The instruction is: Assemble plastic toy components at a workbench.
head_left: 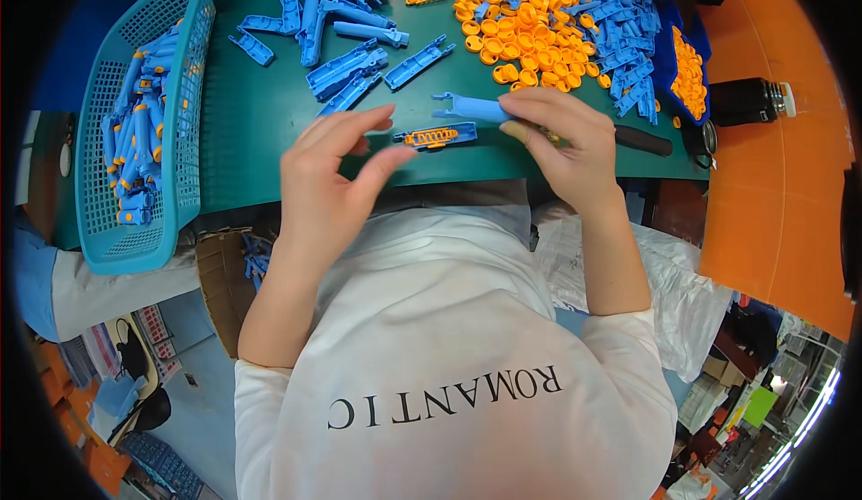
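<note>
My right hand (570,136) grips a blue plastic half-shell (471,107) by its right end, holding it just above the table's near edge. Below and to the left, a second blue half-shell with an orange ribbed insert (435,135) lies with its hollow side up. My left hand (337,159) is at that piece's left end, thumb and fingers spread apart; whether it touches the piece I cannot tell. Beside my right hand rests a dark handle-shaped object (642,140), partly hidden by the hand.
Loose blue half-shells (417,62) lie beyond my hands on the green table (251,132). Piles of orange round caps (530,38) and small blue parts (620,42) are farther back. A blue basket (189,96) of assembled pieces stands left; a black bottle (750,102) lies right.
</note>
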Demonstrator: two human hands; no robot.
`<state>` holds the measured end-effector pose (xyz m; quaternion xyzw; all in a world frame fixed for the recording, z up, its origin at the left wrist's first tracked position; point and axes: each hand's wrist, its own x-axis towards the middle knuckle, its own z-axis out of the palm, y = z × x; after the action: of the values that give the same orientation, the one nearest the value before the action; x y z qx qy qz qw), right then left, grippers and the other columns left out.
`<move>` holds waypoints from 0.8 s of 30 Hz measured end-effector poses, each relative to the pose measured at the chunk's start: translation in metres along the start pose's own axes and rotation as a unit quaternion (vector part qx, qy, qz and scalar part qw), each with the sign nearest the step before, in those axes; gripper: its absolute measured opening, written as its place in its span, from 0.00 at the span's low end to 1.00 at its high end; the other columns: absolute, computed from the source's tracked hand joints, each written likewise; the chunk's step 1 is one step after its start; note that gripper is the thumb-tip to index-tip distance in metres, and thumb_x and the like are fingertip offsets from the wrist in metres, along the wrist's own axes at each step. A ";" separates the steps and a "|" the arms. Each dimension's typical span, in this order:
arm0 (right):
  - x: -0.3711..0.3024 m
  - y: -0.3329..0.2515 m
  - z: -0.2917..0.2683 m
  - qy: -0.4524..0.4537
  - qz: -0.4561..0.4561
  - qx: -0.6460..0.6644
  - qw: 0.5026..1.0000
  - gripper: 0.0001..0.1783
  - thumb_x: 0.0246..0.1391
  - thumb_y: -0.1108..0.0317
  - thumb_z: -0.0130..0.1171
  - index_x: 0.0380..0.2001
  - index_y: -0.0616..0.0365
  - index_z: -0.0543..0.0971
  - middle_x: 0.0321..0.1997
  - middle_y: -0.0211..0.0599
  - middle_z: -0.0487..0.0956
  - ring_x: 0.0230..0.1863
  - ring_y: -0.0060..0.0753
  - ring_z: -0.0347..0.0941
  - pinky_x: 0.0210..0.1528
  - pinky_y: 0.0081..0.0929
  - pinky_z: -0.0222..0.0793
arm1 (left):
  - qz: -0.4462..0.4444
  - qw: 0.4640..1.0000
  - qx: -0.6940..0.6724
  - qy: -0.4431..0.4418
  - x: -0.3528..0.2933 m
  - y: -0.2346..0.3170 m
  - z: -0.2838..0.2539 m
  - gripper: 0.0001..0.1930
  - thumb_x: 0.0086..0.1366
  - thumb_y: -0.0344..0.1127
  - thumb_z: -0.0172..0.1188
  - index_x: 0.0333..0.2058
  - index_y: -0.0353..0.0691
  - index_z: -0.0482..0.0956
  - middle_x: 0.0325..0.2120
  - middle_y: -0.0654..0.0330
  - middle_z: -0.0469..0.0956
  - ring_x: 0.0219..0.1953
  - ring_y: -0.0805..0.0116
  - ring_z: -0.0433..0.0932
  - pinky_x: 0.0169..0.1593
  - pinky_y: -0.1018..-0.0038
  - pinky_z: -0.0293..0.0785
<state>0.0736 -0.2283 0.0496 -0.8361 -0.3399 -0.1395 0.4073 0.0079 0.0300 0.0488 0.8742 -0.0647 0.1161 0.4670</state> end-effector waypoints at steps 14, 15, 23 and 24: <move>0.011 0.002 0.016 -0.136 -0.014 0.015 0.990 0.12 0.46 0.80 0.70 0.37 0.60 0.86 0.40 0.38 0.85 0.41 0.38 0.82 0.42 0.29 0.78 | 0.101 0.994 0.030 0.004 0.001 -0.023 0.027 0.24 0.54 0.25 0.71 0.52 0.38 0.80 0.36 0.58 0.84 0.40 0.58 0.78 0.43 0.67 0.75; 0.010 0.002 0.016 -0.140 -0.018 0.008 0.990 0.12 0.46 0.80 0.70 0.37 0.60 0.86 0.40 0.37 0.85 0.40 0.37 0.82 0.42 0.28 0.78 | 0.097 0.995 0.025 0.007 0.000 -0.022 0.028 0.25 0.54 0.24 0.72 0.52 0.39 0.80 0.36 0.58 0.84 0.40 0.58 0.78 0.43 0.67 0.75; 0.006 -0.001 0.017 -0.155 -0.006 -0.020 0.988 0.12 0.46 0.80 0.70 0.37 0.61 0.86 0.38 0.36 0.84 0.37 0.36 0.83 0.37 0.26 0.78 | 0.106 0.994 0.016 0.005 0.003 -0.021 0.025 0.23 0.54 0.24 0.72 0.50 0.42 0.81 0.35 0.59 0.85 0.39 0.61 0.79 0.41 0.68 0.76; 0.007 -0.001 0.017 -0.149 -0.015 -0.028 0.988 0.11 0.46 0.80 0.70 0.37 0.61 0.86 0.37 0.36 0.84 0.37 0.36 0.82 0.37 0.26 0.78 | 0.097 0.995 0.009 0.008 0.003 -0.021 0.025 0.23 0.54 0.24 0.72 0.49 0.42 0.81 0.35 0.59 0.85 0.39 0.61 0.79 0.42 0.68 0.76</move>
<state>0.0772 -0.2113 0.0431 -0.8533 -0.4057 -0.0291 0.3263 0.0192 0.0205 0.0196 0.8668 -0.1445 0.1686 0.4464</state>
